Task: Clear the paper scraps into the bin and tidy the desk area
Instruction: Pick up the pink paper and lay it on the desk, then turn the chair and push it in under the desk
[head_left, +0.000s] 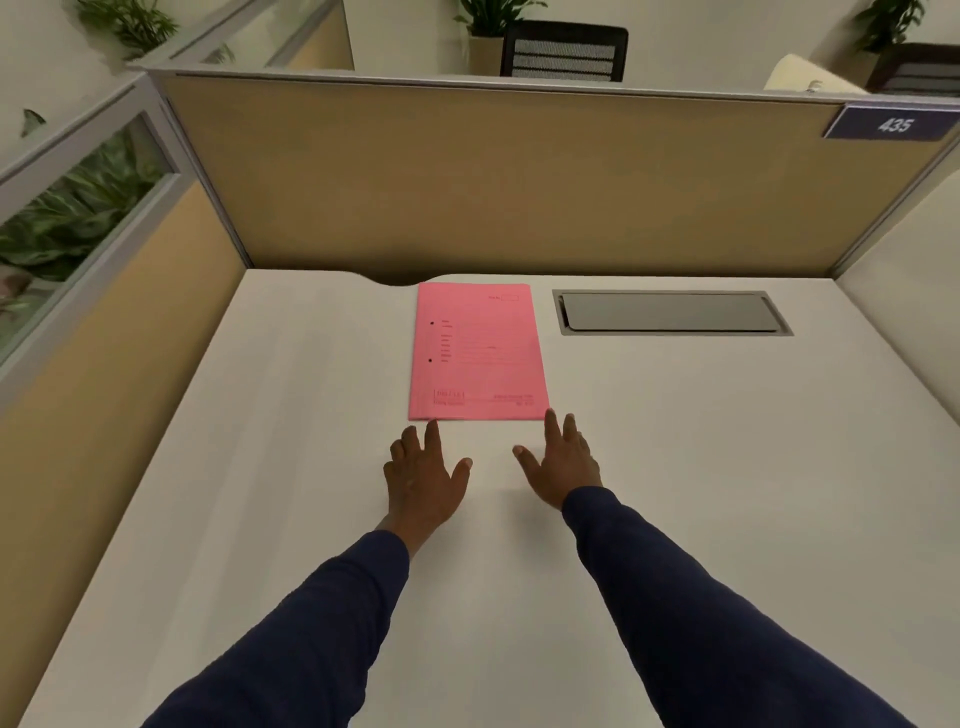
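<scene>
A pink paper folder (478, 353) lies flat on the white desk (260, 467), near the back edge at the middle. My left hand (423, 478) rests open on the desk just below the folder's near left corner, fingers spread. My right hand (561, 462) is open too, its fingertips at the folder's near right corner. Neither hand holds anything. No paper scraps and no bin are in view.
A grey cable hatch (670, 312) is set into the desk to the right of the folder. Tan cubicle partitions (519, 176) close off the back and left sides. A dark number plate (891, 123) hangs at the back right. Plants and a chair stand beyond the partition.
</scene>
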